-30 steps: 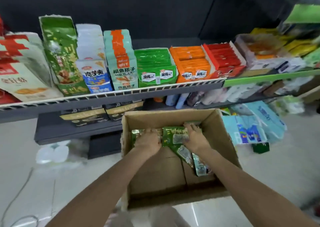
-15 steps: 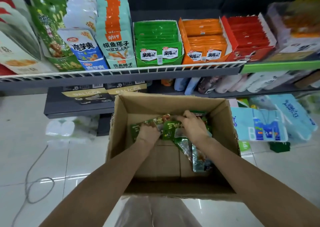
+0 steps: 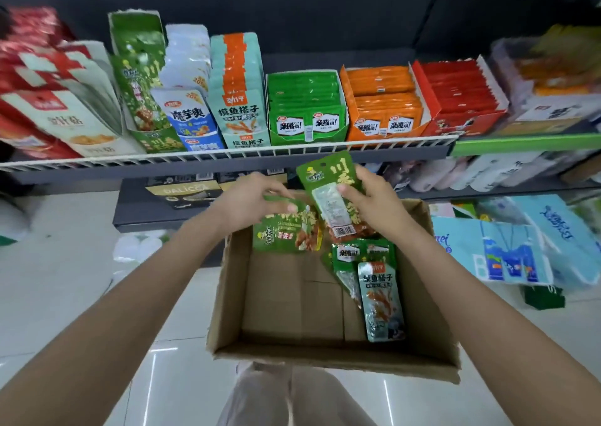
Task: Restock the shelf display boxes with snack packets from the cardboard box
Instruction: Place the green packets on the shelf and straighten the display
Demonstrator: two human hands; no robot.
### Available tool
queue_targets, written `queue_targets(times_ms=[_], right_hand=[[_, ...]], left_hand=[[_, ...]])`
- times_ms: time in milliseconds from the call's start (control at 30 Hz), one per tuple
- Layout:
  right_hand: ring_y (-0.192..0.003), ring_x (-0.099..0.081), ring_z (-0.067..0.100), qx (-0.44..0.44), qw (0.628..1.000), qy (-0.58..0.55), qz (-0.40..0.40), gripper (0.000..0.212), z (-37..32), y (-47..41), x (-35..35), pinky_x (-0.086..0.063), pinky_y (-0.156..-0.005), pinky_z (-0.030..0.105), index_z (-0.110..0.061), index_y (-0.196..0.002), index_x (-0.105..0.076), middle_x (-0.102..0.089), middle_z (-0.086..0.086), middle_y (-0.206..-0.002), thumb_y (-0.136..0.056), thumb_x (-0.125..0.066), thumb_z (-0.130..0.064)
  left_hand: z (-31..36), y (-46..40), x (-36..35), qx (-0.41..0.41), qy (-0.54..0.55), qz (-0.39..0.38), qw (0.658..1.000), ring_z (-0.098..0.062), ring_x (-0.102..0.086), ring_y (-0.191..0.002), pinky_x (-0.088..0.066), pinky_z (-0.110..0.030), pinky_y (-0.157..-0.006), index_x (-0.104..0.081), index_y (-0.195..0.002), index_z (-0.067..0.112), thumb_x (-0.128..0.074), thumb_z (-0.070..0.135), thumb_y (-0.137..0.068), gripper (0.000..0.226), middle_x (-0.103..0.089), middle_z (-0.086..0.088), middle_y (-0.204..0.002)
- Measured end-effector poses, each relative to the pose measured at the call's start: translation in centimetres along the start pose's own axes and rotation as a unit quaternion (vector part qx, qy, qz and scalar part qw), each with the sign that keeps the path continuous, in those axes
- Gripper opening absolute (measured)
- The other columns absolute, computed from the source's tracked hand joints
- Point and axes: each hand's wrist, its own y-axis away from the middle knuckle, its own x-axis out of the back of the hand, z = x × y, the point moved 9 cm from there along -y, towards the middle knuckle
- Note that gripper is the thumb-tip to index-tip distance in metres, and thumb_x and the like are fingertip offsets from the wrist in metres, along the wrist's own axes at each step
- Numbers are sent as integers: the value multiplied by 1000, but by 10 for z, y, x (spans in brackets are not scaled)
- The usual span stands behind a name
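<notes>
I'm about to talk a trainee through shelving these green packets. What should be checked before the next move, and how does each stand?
1. Right hand grips the upright green packet: ok.
2. Left hand holds the second green packet securely: cannot tell, its fingers look loose.
3. Matching tall green display box on the shelf is open-topped: ok.
4. Room left inside that box: cannot tell.
5. Both packets lifted above the cardboard box rim: the upright one ok, the second cannot tell.
6. More packets remain in the cardboard box, including a teal packet: ok.
</notes>
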Motion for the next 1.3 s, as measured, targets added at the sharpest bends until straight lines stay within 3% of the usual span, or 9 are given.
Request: queue_targets(times_ms=[133,233,333,433,533,667,867,1067,1300], right_hand=[[-51,-43,5,70,989,46,120,17,-46,-9,23,-27,-49,17,-14,-107,-58,-50,-6,-62,-98,-49,-25],[-47,-40,4,121,982,117,82,16,-90,-17,0,-28,-47,18,-24,-83,-51,-42,-12,-55,-99,-48,-21],[-59,-54,18,126,984,128,-2,16,-124,-32,-41,-37,-55,26,-16,-90,-62,-61,4,-68,-98,-48,-17],[-87,-62,17,64,990,-113,-58,16,-138,-50,-61,-48,-71,35,-19,-91,-68,-70,0,-93,-90,-53,-24],[-97,-58,10,0,940,-314,-131,32,-147,-66,-76,-46,-72,30,-28,-90,-73,-67,-8,-107,-87,-49,-49],[-113,-55,2,5,958,-208,-198,47,-161,-95,-106,-41,-90,15,-27,-122,-54,-61,-10,-119,-77,-64,-32],[-72,-65,7,-48,923,-312,-221,12,-195,-138,-148,-50,-75,23,-6,-100,-59,-70,-5,-77,-89,-55,-7],[-97,-67,14,-24,980,-173,-98,27,-212,-189,-176,-54,-88,31,-18,-109,-61,-70,2,-109,-84,-69,-16],[-94,-68,14,49,970,-227,67,21,-241,-216,-184,-55,-84,32,-24,-104,-61,-71,-1,-102,-86,-68,-15]], left_hand=[[0,10,38,53,156,47,985,-9,-56,-105,-41,-24,-86,-71,-102,13,-65,28,-87,22,-65,0,-112],[6,11,59,53,326,66,941,-18,-58,-108,-45,-21,-86,-62,-117,13,-64,19,-87,31,-65,-8,-107],[22,13,94,-17,431,88,898,-17,-66,-89,-51,-27,-85,-59,-111,19,-62,9,-85,27,-70,-12,-91],[21,18,129,-63,463,115,876,-10,-65,-67,-54,-21,-68,-59,-84,13,-61,10,-86,4,-70,0,-71],[10,24,154,-117,505,47,854,-10,-62,-66,-53,-20,-63,-62,-72,18,-79,37,-66,26,-66,2,-71],[7,26,176,-167,468,-50,866,-10,-59,-63,-50,-22,-58,-62,-70,19,-84,52,-55,42,-61,1,-71],[-34,19,234,-160,497,-44,852,-15,-62,-72,-53,-26,-70,-71,-81,19,-87,48,-54,42,-63,-5,-77],[-96,25,304,-64,468,102,876,-22,-65,-105,-55,-40,-85,-63,-115,19,-61,59,-76,56,-69,-6,-111],[-90,27,370,-123,102,300,940,2,-61,-59,-47,-14,-57,-68,-77,16,-73,23,-81,10,-69,6,-72]])
